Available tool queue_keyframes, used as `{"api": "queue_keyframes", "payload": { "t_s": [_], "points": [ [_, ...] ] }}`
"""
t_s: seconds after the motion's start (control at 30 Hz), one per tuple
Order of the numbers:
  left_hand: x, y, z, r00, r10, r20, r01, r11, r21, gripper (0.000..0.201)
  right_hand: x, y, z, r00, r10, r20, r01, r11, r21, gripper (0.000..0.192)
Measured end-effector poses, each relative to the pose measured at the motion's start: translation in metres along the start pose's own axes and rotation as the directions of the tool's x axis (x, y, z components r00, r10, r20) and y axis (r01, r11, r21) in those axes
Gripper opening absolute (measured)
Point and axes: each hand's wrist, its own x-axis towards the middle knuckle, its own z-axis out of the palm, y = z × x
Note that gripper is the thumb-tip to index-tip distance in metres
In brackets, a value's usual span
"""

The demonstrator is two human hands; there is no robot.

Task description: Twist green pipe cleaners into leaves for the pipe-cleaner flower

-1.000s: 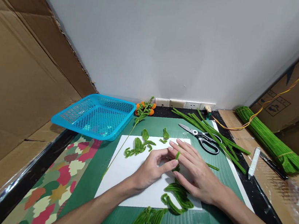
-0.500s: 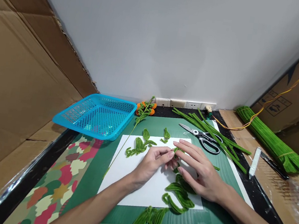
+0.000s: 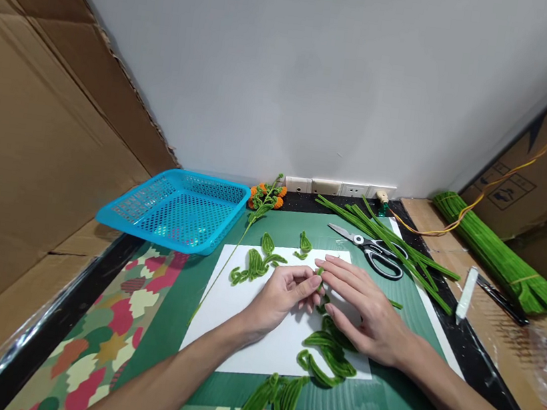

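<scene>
Head view: left hand (image 3: 281, 298) and right hand (image 3: 365, 311) together over white paper sheet (image 3: 236, 334), fingertips of both pinched on small green pipe-cleaner piece (image 3: 320, 271) held just above sheet. Bent green pieces (image 3: 327, 356) lying on sheet beside right wrist. Scissors (image 3: 373, 252) beyond right hand, touching loose green stems (image 3: 399, 245). Blue basket (image 3: 177, 209) well to the left.

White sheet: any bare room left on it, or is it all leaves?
Bare: the white sheet's near-left part, between the leaf cluster and left hand. Crowded: near-right corner with bent green pieces, and by the scissors and loose stems.
</scene>
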Motion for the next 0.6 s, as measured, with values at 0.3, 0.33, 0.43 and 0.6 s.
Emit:
{"api": "queue_keyframes", "payload": {
  "t_s": [0.3,0.33,0.43,0.6],
  "points": [
    [-0.0016,-0.0023,-0.0012,1.000,-0.004,0.025,0.003,0.999,0.048,0.043,0.0024,0.0026,-0.0009,0.971,-0.087,-0.224,0.081,0.996,-0.036,0.047],
    [-0.0019,-0.0025,-0.0010,1.000,-0.009,0.025,0.008,0.999,0.052,0.044,0.0032,0.0023,-0.0013,0.965,-0.087,-0.247,0.077,0.996,-0.050,0.045],
    [-0.0031,-0.0024,0.0004,0.999,-0.032,0.037,0.029,0.997,0.072,0.047,0.0049,0.0012,-0.0013,0.958,-0.089,-0.274,0.074,0.995,-0.065,0.036],
    [-0.0029,-0.0017,0.0019,0.999,-0.022,0.029,0.020,0.996,0.089,0.044,0.0062,-0.0009,-0.0025,0.967,-0.075,-0.242,0.075,0.997,-0.010,0.026]
  ]
}}
